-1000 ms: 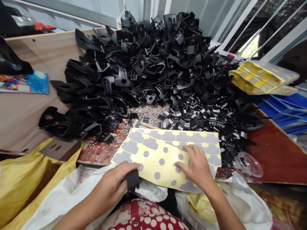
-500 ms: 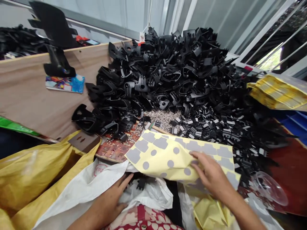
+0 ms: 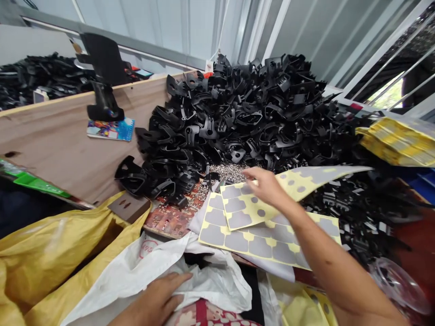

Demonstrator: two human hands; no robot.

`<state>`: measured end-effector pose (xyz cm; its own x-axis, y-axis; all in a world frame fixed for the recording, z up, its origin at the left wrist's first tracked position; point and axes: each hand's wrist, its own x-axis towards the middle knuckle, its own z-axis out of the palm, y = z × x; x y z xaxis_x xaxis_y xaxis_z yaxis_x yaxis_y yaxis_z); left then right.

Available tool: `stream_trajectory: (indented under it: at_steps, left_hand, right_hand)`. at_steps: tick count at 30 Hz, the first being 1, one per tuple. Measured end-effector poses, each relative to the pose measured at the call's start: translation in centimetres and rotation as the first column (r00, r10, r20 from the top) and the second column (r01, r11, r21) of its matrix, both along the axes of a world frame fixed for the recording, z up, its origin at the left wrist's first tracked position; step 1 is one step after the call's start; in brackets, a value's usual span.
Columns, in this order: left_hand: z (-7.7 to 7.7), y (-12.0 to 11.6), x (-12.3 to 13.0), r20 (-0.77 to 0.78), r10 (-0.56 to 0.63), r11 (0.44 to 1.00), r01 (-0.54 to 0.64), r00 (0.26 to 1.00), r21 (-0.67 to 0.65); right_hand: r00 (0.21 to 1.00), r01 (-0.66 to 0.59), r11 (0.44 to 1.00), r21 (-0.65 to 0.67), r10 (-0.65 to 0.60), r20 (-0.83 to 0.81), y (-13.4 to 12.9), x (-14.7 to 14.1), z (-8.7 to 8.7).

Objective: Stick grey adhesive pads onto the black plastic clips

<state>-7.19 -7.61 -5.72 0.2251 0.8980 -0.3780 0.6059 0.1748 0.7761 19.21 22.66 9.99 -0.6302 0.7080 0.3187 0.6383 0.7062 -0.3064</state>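
Observation:
My right hand [image 3: 267, 184] is closed on the upper yellow sheet of grey stickers [image 3: 238, 206], which is bent, its right side lifted. Beneath it lies another yellow sticker sheet [image 3: 251, 240], flat on the bench front. My left hand [image 3: 166, 290] rests with fingers extended on a white woven sack [image 3: 217, 276] at the bench edge, holding nothing. Just beyond the sheets are small shiny metal pieces [image 3: 227, 172] and a large heap of black plastic claw-shaped parts [image 3: 238, 113]. Smaller black parts with light pads [image 3: 336, 199] lie to the right, partly covered by the raised sheet.
A yellow sack [image 3: 50, 244] and a brown block with two holes [image 3: 129, 209] are at left. A wooden board [image 3: 61, 149] borders the bench, with a black stand [image 3: 105, 68] against it. A stack of yellow sheets [image 3: 397, 140] and a clear plastic tub [image 3: 401, 285] are at right.
My right hand has moved forward and left, carrying the upper sticker sheet and uncovering more of the sheet below. My left hand has shifted slightly down. The view has turned a little left.

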Motion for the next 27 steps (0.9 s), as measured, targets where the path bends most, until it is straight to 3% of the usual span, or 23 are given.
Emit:
stream_trajectory:
  at_steps: [1, 4, 6, 8, 10, 12, 13, 14, 16, 18, 20, 22, 24, 27]
  left_hand:
    - [0.7, 0.1, 0.0, 0.045, 0.008, 1.000, -0.007, 0.999, -0.026]
    - [4.0, 1.3, 0.7, 0.254, 0.072, 0.991, -0.041, 0.965, -0.125]
    - [6.4, 2.9, 1.3, 0.465, 0.242, 0.966, -0.165, 0.852, -0.201]
    - [8.5, 5.0, 1.6, 0.636, 0.486, 0.873, -0.358, 0.599, -0.330]
    - [10.0, 7.5, 1.6, 0.709, 0.649, 0.733, -0.476, 0.274, -0.487]
    - [10.7, 9.9, 1.5, 0.742, 0.669, 0.674, -0.461, 0.048, -0.578]
    - [10.8, 10.9, 1.6, 0.755, 0.655, 0.676, -0.441, -0.005, -0.590]
    - [10.7, 11.7, 1.8, 0.765, 0.644, 0.684, -0.434, -0.019, -0.586]
    - [10.2, 12.6, 2.4, 0.751, 0.660, 0.669, -0.483, 0.037, -0.564]
    - [9.5, 12.5, 2.9, 0.674, 0.730, 0.603, -0.573, 0.115, -0.555]
    - [8.9, 11.9, 3.0, 0.617, 0.769, 0.559, -0.642, 0.165, -0.525]
    - [8.8, 11.4, 2.6, 0.612, 0.764, 0.565, -0.668, 0.203, -0.484]
    - [9.0, 11.2, 2.1, 0.626, 0.740, 0.600, -0.660, 0.244, -0.452]
    - [9.9, 11.4, 2.3, 0.667, 0.678, 0.681, -0.604, 0.308, -0.413]
  right_hand:
    - [0.999, 0.016, 0.999, -0.043, -0.018, -0.044, -0.6, -2.7, -1.1]
    - [0.996, 0.076, 0.997, -0.012, -0.076, -0.054, -1.4, -9.7, -4.0]
    - [0.995, 0.075, 0.997, 0.016, -0.074, -0.061, -1.6, -12.2, -5.1]
    - [0.997, 0.033, 0.998, 0.050, -0.030, -0.066, -2.4, -12.8, -5.4]
    - [0.996, -0.068, 0.994, 0.090, 0.073, -0.052, -4.2, -12.0, -5.2]
    - [0.978, -0.207, 0.971, 0.119, 0.210, -0.014, -6.8, -10.6, -4.8]
    - [0.957, -0.289, 0.949, 0.127, 0.290, 0.011, -8.2, -9.8, -4.5]
    - [0.927, -0.374, 0.919, 0.124, 0.373, 0.033, -9.2, -9.1, -4.1]
    - [0.861, -0.508, 0.860, 0.054, 0.505, 0.050, -10.1, -7.3, -3.0]
    - [0.848, -0.525, 0.849, -0.060, 0.528, 0.040, -9.0, -4.7, -1.4]
    - [0.898, -0.414, 0.901, -0.130, 0.427, 0.106, -6.6, -1.1, 0.2]
    - [0.886, -0.275, 0.958, -0.086, 0.287, 0.364, -3.9, 3.0, 1.2]
    - [0.821, -0.167, 0.984, 0.059, 0.106, 0.561, -2.3, 6.6, 1.0]
    - [0.772, -0.116, 0.946, 0.302, -0.105, 0.627, -2.2, 9.7, -0.5]
